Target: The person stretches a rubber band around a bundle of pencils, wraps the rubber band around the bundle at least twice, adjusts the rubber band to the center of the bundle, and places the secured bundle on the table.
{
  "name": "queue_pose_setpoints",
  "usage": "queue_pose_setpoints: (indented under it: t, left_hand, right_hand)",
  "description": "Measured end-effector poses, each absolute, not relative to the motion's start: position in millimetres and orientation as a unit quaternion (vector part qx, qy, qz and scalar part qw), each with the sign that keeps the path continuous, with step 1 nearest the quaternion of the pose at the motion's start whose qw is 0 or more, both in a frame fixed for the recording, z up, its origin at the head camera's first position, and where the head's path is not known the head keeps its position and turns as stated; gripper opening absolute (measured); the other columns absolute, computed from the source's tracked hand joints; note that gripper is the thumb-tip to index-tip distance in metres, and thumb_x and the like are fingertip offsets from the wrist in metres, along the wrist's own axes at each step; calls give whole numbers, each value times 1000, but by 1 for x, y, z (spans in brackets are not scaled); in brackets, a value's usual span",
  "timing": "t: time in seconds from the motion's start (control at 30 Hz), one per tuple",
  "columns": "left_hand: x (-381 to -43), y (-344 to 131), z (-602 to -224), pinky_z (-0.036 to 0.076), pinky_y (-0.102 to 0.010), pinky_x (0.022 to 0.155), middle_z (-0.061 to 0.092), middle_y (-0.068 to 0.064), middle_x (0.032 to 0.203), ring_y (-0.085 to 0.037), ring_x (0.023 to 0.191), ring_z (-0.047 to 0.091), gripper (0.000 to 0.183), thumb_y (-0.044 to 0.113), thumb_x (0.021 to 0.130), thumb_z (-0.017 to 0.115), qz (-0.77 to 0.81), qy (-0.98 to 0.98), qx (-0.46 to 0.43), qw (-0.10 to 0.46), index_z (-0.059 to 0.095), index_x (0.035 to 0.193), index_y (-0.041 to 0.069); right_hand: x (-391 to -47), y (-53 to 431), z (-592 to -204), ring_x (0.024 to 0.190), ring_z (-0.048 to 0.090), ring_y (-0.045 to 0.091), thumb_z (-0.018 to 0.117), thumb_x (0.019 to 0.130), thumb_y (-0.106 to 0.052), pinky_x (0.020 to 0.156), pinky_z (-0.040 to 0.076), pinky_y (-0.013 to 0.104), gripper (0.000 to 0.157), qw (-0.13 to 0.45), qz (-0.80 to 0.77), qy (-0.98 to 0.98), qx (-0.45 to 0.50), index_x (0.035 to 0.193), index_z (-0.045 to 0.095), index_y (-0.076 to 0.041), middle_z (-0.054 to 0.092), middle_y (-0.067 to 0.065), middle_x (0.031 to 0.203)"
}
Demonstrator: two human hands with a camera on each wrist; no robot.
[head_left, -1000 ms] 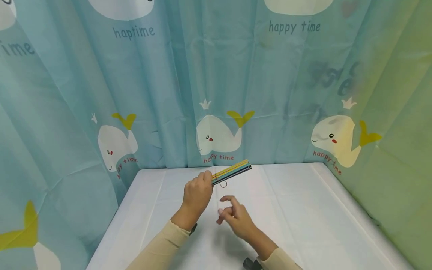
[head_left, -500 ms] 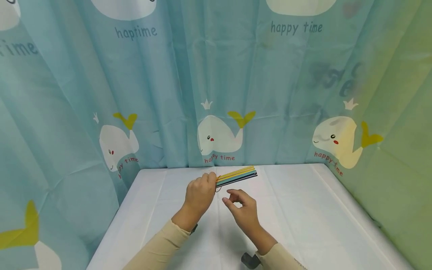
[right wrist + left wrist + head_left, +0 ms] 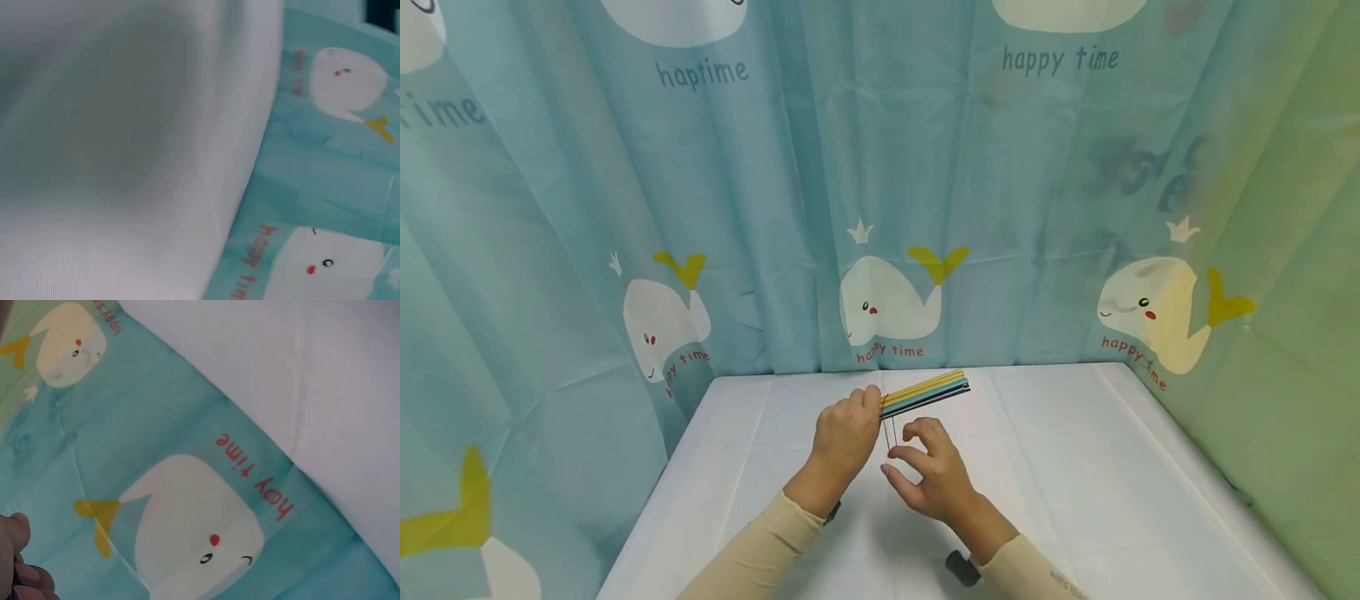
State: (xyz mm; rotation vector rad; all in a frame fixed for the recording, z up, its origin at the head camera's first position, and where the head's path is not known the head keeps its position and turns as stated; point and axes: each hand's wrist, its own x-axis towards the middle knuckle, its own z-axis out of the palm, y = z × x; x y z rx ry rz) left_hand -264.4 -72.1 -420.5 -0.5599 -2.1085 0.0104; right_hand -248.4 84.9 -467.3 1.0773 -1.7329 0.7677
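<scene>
In the head view my left hand [image 3: 846, 433] grips one end of a bundle of thin yellow, teal and dark sticks [image 3: 925, 393]. Their free ends point to the right, above the white table. A thin rubber band [image 3: 887, 435] goes round the bundle close to the left fingers, and a loop of it is stretched downward. At the bottom of that loop, a bent finger of my right hand [image 3: 936, 475] hooks the band, with the thumb apart below. Only some curled left fingers [image 3: 31, 575] show in the left wrist view; the right wrist view has no hand in it.
A white cloth covers the table [image 3: 1060, 483]. Behind it and at both sides hangs a blue-green curtain [image 3: 790, 208] with printed whales. A dark wrist device [image 3: 962, 568] sits under the right sleeve.
The right hand has come to the band from below and drawn its loop down into a long stretch. My left hand and the bundle shifted slightly right and down, then stayed nearly still.
</scene>
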Motion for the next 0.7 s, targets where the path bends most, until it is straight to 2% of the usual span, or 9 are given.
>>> queue_pose_setpoints:
  t: [0.1,0.17,0.27,0.33,0.4,0.5,0.6,0.7]
  left_hand:
    - [-267,-73,-422,30,-25,30,44,-2,53,-11,35,40,15,9,78,58,9,-858,-218,465,44,72,8]
    - [-270,-73,-423,29,-26,29,44,-3,52,-12,34,40,15,8,78,57,10,-857,-214,468,44,71,8]
    - [-272,-72,-424,29,-26,29,43,-2,51,-12,34,40,15,7,78,56,13,-858,-210,468,44,70,9]
    - [-273,-71,-424,29,-26,29,43,-3,51,-12,34,38,16,6,77,58,10,-861,-212,463,44,71,8]
    - [-272,-70,-423,29,-26,29,42,-3,51,-12,34,38,16,5,75,59,5,-864,-213,455,44,72,8]
    - [-270,-68,-424,28,-26,29,41,-3,51,-11,34,37,18,4,73,61,-5,-871,-211,444,44,73,7]
    - [-270,-66,-426,30,-26,30,43,-3,51,-12,34,40,18,5,73,62,-11,-875,-202,440,44,73,7]
    - [-271,-64,-428,34,-28,30,47,-4,52,-15,36,47,19,7,73,63,-21,-876,-180,447,45,74,7]
  right_hand:
    - [-241,85,-457,88,55,27,51,76,-13,81,43,39,13,467,307,-638,531,71,61,-8,57,8,87]
    - [-234,84,-448,84,58,25,43,72,-2,79,46,37,16,431,340,-616,566,71,59,-6,59,7,83]
    - [-224,84,-437,70,60,19,36,68,15,68,49,30,32,328,435,-618,566,79,61,-1,58,8,81]
    - [-220,85,-432,62,59,19,36,71,23,60,50,27,37,230,512,-633,533,91,63,6,56,11,86]
    - [-218,87,-431,55,57,21,43,76,23,52,49,28,37,131,581,-642,483,106,59,9,51,15,91]
    - [-218,90,-434,54,58,22,56,77,15,52,50,34,45,37,641,-635,429,121,49,8,42,23,93]
    - [-219,90,-439,65,62,19,61,76,9,63,50,39,57,21,682,-586,437,128,38,7,35,28,91]
    - [-221,88,-441,83,61,20,59,81,-7,78,45,43,66,71,726,-511,454,134,23,6,28,28,88]
